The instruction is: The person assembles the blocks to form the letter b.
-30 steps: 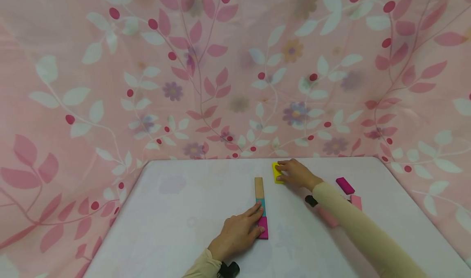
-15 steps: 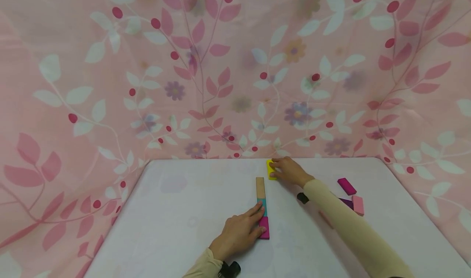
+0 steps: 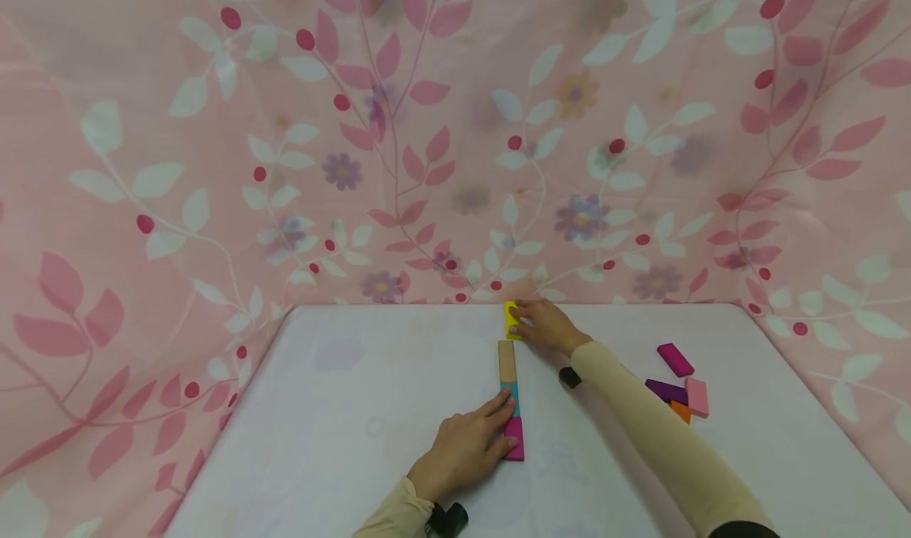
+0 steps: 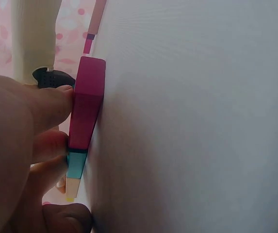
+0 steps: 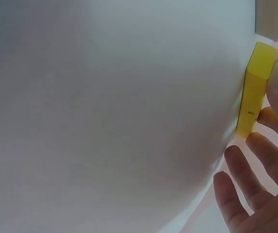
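A row of end-to-end blocks runs away from me on the white table: a magenta block (image 3: pixel 514 448), a teal block (image 3: pixel 515 410) and a tan wooden block (image 3: pixel 506 361). My left hand (image 3: pixel 459 449) rests on the row, thumb on the magenta block (image 4: pixel 88 104) and fingers on the teal block (image 4: pixel 76 165). Just beyond the tan end, near the table's far edge, lies a yellow block (image 3: pixel 511 331). My right hand (image 3: pixel 548 326) touches its upper face with thumb and index finger; the other fingers spread loosely past the yellow block (image 5: pixel 251 104). A small gap separates yellow from tan.
Toward the right of the table lie several loose blocks: a magenta one (image 3: pixel 674 360), a purple one (image 3: pixel 666 392), a pink one (image 3: pixel 697 397) and an orange one (image 3: pixel 681 411) partly behind the right sleeve. A pink floral cloth (image 3: pixel 455 166) hangs behind the table.
My right hand has slid the yellow block leftward and slightly away, to beyond the row's tan end. The purple and orange blocks have come out from behind the arm. The left hand stays put.
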`<state>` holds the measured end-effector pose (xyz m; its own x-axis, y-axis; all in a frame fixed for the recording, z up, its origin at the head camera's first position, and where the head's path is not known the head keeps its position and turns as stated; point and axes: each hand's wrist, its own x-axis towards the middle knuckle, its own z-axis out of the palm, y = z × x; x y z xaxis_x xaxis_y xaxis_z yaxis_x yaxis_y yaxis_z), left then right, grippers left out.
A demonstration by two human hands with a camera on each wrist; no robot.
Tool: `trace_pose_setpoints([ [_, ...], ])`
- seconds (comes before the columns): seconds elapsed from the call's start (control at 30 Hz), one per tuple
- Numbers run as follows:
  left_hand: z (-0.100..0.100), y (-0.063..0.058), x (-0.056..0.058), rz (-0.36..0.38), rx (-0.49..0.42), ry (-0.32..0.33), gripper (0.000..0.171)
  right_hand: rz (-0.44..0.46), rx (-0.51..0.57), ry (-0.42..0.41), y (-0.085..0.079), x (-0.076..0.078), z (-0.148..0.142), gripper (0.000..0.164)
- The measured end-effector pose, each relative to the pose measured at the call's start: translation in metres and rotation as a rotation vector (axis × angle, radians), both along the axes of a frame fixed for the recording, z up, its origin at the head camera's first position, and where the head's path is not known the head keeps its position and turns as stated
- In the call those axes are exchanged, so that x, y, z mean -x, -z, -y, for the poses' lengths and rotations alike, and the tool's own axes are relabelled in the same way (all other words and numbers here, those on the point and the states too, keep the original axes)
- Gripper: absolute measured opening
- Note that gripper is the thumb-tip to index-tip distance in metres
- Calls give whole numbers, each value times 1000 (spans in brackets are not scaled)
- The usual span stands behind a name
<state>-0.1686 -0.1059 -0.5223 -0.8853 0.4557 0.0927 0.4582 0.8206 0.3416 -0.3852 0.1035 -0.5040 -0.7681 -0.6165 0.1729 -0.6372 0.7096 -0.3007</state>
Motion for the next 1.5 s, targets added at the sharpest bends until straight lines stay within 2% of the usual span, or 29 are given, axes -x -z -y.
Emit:
trace_pose_setpoints([
  [0.27,0,-1,1,-3,7,3,57,-10,6,-10,0,2,3,51],
  [0.57,-1,-1,1,5,3,4,57,-7,65,-40,0,2,5,50],
  [0.97,-1,-1,1,5,5,6,58,-12,61,-78,3,1,8,46],
  [1.5,0,-2,-1,1,11,10,58,20,70,-68,1,-3,12,48],
])
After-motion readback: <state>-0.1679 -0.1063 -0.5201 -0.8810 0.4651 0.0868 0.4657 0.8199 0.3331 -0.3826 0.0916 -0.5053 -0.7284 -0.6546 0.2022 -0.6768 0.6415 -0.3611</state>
